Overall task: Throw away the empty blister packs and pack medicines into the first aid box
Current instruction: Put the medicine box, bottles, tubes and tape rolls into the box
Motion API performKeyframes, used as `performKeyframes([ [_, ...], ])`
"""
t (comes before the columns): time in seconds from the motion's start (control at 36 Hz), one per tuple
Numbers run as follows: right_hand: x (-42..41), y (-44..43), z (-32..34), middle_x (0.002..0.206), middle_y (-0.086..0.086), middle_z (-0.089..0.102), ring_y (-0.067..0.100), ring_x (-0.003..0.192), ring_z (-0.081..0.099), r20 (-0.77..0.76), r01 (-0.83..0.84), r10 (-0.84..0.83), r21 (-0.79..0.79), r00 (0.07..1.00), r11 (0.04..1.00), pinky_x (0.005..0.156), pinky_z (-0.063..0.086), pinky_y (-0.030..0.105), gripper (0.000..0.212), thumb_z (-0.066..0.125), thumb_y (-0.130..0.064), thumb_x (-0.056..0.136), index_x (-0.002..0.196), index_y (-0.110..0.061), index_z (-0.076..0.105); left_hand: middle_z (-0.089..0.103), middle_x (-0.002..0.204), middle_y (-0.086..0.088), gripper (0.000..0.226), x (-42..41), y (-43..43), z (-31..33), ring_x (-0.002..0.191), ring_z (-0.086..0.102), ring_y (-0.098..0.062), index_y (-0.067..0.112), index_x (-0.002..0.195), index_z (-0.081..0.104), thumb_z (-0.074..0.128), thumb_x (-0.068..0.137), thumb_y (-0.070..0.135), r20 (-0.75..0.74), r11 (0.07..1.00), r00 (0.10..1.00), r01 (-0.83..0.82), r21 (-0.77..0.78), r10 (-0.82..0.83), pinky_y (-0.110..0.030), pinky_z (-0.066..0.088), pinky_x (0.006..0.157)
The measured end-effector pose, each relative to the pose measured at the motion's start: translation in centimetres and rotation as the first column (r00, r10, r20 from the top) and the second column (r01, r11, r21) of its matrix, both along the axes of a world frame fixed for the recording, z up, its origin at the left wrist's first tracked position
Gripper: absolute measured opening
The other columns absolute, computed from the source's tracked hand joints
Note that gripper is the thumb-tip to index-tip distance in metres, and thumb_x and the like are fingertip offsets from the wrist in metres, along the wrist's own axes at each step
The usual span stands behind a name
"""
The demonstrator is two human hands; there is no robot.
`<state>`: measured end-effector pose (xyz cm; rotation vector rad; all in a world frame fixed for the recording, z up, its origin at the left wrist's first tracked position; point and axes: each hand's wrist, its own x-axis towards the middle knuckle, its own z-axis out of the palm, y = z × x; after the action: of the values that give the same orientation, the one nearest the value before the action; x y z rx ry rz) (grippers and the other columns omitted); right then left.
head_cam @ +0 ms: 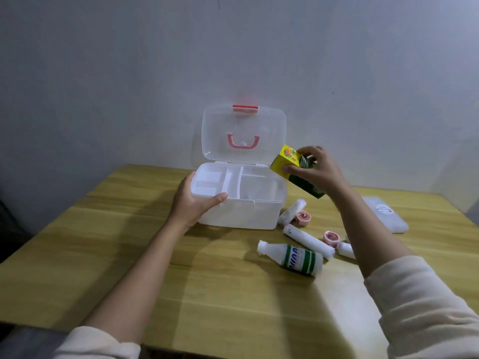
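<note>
From the head camera, the clear first aid box [239, 200] sits on the wooden tabletop [129, 255] with its lid [243, 133] standing open against the wall. The left hand [193, 203] wraps around the box's near left corner, thumb on the front rim, so its grip is closed on the box and holds it steady. The right hand [315, 169] has its grip closed on a yellow and green medicine carton [290, 164], held tilted in the air just above the box's right edge. I think the step now is to put this carton inside. To do it well, move the carton over the big open part on the right side of the box, not the small tray parts on the left, turn it flat so it fits low, and let go only when it rests on the bottom. Keep the left hand firm so the light box does not slide. To the right of the box lie a white bottle [293, 259] with green stripes, white tubes [307, 240] and little pink rolls [303, 218], waiting to be packed. Farther right of the box is a flat clear pack [386, 213]. I cannot see any empty blister packs.
</note>
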<state>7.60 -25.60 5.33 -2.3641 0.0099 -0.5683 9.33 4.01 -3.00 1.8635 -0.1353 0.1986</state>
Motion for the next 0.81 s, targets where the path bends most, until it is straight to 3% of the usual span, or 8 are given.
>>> performKeyframes([
  [0.08, 0.1, 2.1, 1.3, 0.11, 0.002, 0.054, 0.017, 0.098, 0.051, -0.101, -0.107, 0.091, -0.171, 0.991, 0.979, 0.083, 0.044, 0.031, 0.059, 0.077, -0.046, 0.066, 0.116, -0.021, 0.059, 0.059, 0.132, 0.004, 0.112, 0.7, 0.4, 0.5, 0.121, 0.056, -0.018, 0.028, 0.132, 0.05, 0.082, 0.035, 0.074, -0.015, 0.997, 0.999, 0.035, 0.065, -0.034, -0.045, 0.049, 0.1],
  [0.17, 0.4, 4.0, 2.1, 0.117, 0.002, 0.056, 0.023, 0.107, 0.054, -0.16, -0.13, 0.071, -0.398, 0.985, 0.908, 0.09, 0.044, 0.037, 0.064, 0.073, -0.054, 0.065, 0.12, -0.024, 0.057, 0.067, 0.118, 0.009, 0.091, 1.3, 0.5, 1.5, 0.11, 0.063, -0.015, 0.036, 0.118, 0.06, 0.086, 0.037, 0.07, -0.004, 0.987, 0.995, 0.1, 0.122, -0.1, -0.045, 0.053, 0.094],
  [0.31, 0.8, 6.3, 2.9, 0.12, 0.0, 0.056, 0.022, 0.113, 0.051, -0.232, -0.169, 0.015, -0.661, 0.973, 0.732, 0.089, 0.036, 0.038, 0.069, 0.07, -0.058, 0.065, 0.123, -0.026, 0.054, 0.06, 0.128, 0.008, 0.111, 2.6, 0.4, 3.0, 0.117, 0.058, -0.014, 0.04, 0.127, 0.052, 0.077, 0.029, 0.084, -0.051, 0.931, 0.989, 0.148, 0.334, -0.139, -0.041, 0.051, 0.098],
  [0.56, 2.2, 8.5, 1.8, 0.109, 0.003, 0.061, 0.023, 0.103, 0.054, -0.226, -0.214, 0.06, -0.755, 0.972, 0.62, 0.082, 0.036, 0.035, 0.063, 0.07, -0.058, 0.063, 0.112, -0.02, 0.06, 0.048, 0.135, 0.005, 0.127, 2.4, 0.2, 2.9, 0.122, 0.05, -0.017, 0.033, 0.135, 0.044, 0.073, 0.024, 0.086, -0.066, 0.919, 0.992, 0.127, 0.374, -0.11, -0.043, 0.05, 0.099],
  [0.81, 3.6, 9.1, 1.0, 0.094, -0.002, 0.065, 0.021, 0.088, 0.057, -0.216, -0.207, 0.052, -0.797, 0.975, 0.567, 0.076, 0.028, 0.033, 0.058, 0.072, -0.06, 0.056, 0.098, -0.021, 0.064, 0.048, 0.132, 0.004, 0.116, 1.9, 0.0, 2.8, 0.121, 0.05, -0.017, 0.033, 0.132, 0.047, 0.08, 0.029, 0.076, -0.049, 0.949, 0.993, 0.116, 0.293, -0.106, -0.044, 0.049, 0.099],
])
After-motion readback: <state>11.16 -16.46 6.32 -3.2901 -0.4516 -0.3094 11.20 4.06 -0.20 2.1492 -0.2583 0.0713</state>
